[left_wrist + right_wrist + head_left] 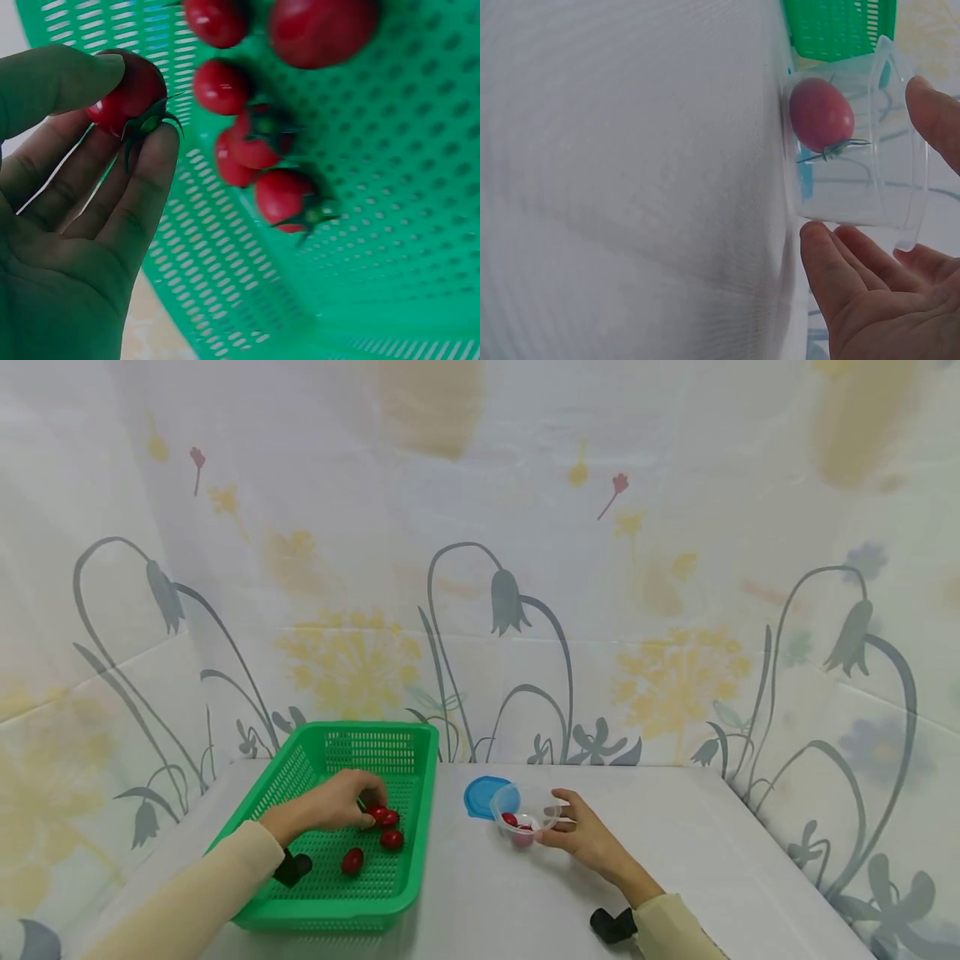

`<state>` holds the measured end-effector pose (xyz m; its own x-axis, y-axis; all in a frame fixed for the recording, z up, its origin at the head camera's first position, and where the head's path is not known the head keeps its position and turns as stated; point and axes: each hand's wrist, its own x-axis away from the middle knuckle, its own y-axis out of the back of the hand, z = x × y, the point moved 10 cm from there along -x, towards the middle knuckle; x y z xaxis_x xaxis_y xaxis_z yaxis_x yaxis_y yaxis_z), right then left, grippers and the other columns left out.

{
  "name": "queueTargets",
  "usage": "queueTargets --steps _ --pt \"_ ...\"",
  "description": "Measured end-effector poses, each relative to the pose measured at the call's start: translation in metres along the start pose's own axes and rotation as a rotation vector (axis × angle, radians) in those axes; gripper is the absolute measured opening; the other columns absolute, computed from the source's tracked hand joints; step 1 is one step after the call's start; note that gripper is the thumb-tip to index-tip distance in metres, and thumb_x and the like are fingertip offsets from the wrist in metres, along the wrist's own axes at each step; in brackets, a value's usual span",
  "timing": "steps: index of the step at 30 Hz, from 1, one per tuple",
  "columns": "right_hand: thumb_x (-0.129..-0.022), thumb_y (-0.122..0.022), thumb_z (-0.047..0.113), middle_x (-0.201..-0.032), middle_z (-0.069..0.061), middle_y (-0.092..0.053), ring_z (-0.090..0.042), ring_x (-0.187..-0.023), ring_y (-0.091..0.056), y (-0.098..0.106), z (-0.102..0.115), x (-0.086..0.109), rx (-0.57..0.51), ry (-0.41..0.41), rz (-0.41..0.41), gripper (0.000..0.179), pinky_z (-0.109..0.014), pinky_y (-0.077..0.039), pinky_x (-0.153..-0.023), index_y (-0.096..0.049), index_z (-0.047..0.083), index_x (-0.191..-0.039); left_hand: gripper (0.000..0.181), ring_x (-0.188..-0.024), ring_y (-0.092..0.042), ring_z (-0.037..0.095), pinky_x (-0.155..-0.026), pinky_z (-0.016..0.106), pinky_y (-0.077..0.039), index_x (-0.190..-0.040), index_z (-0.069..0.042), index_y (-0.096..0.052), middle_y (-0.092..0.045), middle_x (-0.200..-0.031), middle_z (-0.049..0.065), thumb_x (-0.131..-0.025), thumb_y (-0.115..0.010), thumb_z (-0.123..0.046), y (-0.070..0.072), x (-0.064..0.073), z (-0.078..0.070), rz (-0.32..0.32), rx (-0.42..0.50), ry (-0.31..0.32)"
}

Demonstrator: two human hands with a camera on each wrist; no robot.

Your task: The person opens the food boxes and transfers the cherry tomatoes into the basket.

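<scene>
My left hand point(337, 803) reaches into a green plastic basket point(424, 835). In the left wrist view it pinches a cherry tomato point(142, 84) with a green stem between thumb and fingers. Several more tomatoes lie on the basket floor, one of them a tomato point(352, 861) nearer the front. My right hand point(592, 839) grips a small clear plastic tub point(851, 191) by its side and rim. A tomato point(821, 115) shows inside the tub through its wall; the head view shows red through the tub at two spots.
A blue lid point(478, 795) lies on the white table point(480, 893), just behind and left of the tub. The basket stands to the left of the tub, with a gap between them. A flower-printed curtain point(480, 652) hangs along the table's back edge.
</scene>
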<state>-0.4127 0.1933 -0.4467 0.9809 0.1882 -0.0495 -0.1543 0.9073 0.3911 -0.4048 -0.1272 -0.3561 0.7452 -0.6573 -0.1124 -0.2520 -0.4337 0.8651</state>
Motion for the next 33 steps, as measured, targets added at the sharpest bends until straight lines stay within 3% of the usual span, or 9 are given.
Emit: queueTargets --steps 5,13,24,33 --pt "-0.079 -0.079 0.024 -0.134 -0.020 -0.047 -0.036 -0.118 -0.053 -0.001 0.002 0.000 -0.006 0.010 0.004 0.085 -0.053 -0.045 -0.094 -0.029 0.004 -0.145 0.018 -0.076 -0.056 0.013 -0.066 0.029 -0.048 -0.090 -0.009 -0.066 -0.061 -0.084 -0.002 -0.076 -0.071 0.001 -0.011 0.001 0.011 0.047 0.008 0.037" --pt "-0.080 -0.078 0.024 -0.135 -0.019 -0.047 -0.036 -0.119 -0.052 0.000 0.001 0.000 -0.003 0.001 0.000 0.085 -0.054 -0.044 -0.095 -0.029 0.005 -0.146 0.018 -0.075 -0.053 0.013 -0.065 0.032 -0.047 -0.086 -0.009 -0.065 -0.059 -0.081 -0.003 -0.074 -0.071 0.003 -0.023 0.000 0.013 0.108 -0.041 0.084" --pt "-0.079 -0.078 0.024 -0.135 -0.020 -0.047 -0.036 -0.119 -0.052 0.000 0.001 0.001 -0.008 0.002 0.004 0.085 -0.053 -0.044 -0.095 -0.028 0.005 -0.146 0.019 -0.074 -0.054 0.014 -0.065 0.032 -0.048 -0.085 -0.009 -0.065 -0.059 -0.080 -0.002 -0.073 -0.072 0.004 -0.025 0.000 0.016 0.107 -0.054 0.095" --pt "-0.080 -0.078 0.024 -0.134 -0.020 -0.047 -0.037 -0.119 -0.052 -0.001 0.002 0.001 -0.015 0.006 0.010 0.084 -0.053 -0.044 -0.095 -0.028 0.005 -0.145 0.021 -0.082 -0.056 0.018 -0.069 0.036 -0.050 -0.093 -0.008 -0.067 -0.062 -0.089 0.001 -0.076 -0.073 0.002 -0.026 0.003 0.020 0.109 -0.004 0.141"
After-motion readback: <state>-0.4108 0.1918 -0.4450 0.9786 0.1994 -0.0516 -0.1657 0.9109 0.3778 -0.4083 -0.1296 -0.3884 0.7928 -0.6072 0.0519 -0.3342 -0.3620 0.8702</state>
